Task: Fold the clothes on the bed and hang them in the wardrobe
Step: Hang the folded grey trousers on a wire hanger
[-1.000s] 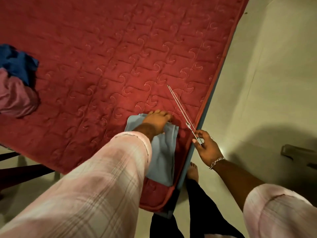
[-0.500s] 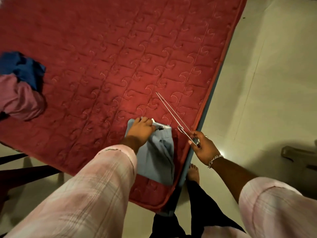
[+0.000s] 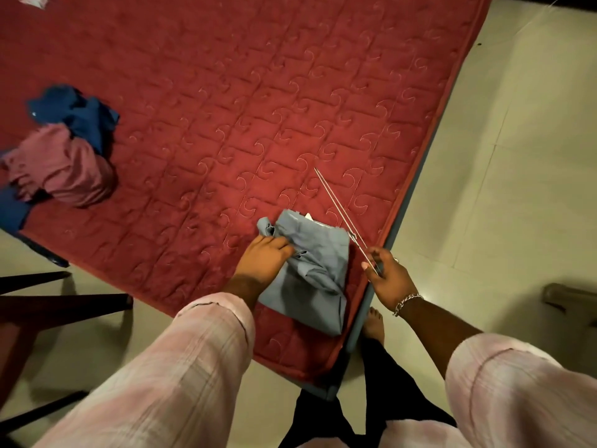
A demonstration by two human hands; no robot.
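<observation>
Two hands work at the near corner of the bed (image 3: 290, 92), seen from the head camera looking down. The left hand (image 3: 263, 257) lies on a folded light-blue garment (image 3: 318, 263), its fingers curled into the bunched cloth near the garment's far left edge, gripping it. That garment lies on the red quilted mattress close to the bed's right edge and near corner, with a small white tag showing at its far end. The right hand (image 3: 384, 276) holds a thin metal hanger (image 3: 342, 218) between thumb and fingers at its near end; the wire slants away over the mattress, passing just beside the right edge of the blue garment. Whether the wire touches the cloth cannot be told. A chain bracelet (image 3: 405, 302) circles the right wrist, and both arms wear pale pink checked sleeves (image 3: 181, 373). Well apart, at the left side of the bed, a crumpled pink garment (image 3: 61, 166) lies against a crumpled dark blue garment (image 3: 77, 114). A bare foot (image 3: 374, 321) stands on the pale floor (image 3: 517, 189) just beside the bed's corner. Dark furniture legs (image 3: 58, 305) show at the left on the floor.
</observation>
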